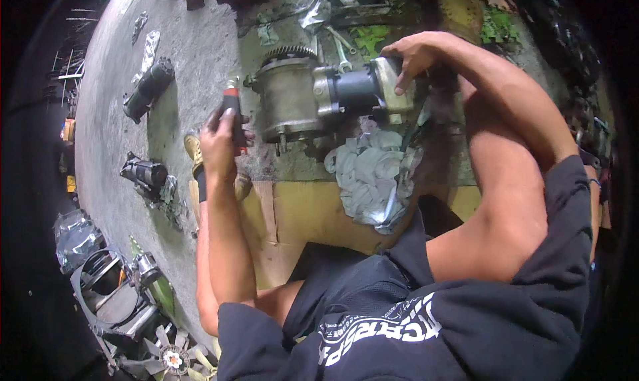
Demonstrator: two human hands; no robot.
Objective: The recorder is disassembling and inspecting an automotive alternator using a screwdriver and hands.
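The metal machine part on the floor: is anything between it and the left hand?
Nothing visible but the red-and-black tool that the left hand holds; beyond that, only floor shows before the metal machine part.

From the round metal housing [289, 105], taken as the clock's centre, the widest passage runs toward 9 o'clock, over bare concrete floor [190, 68] to a dark cylinder [152, 87]. Nearer, the red-and-black tool [231, 105] in the left hand [225, 133] narrows that side to a slim gap. A tan shoe [194, 149] obstructs 8 o'clock. The toothed gear [287, 52] stands at 12, and a wrench [343, 63] lies toward 1:30. The right hand [411, 58] covers the end block [394, 88] near 2:30. Crumpled cloth [373, 175] blocks 4:30; at 6, flat cardboard [303, 204] offers low passage between cloth and left forearm [229, 234].
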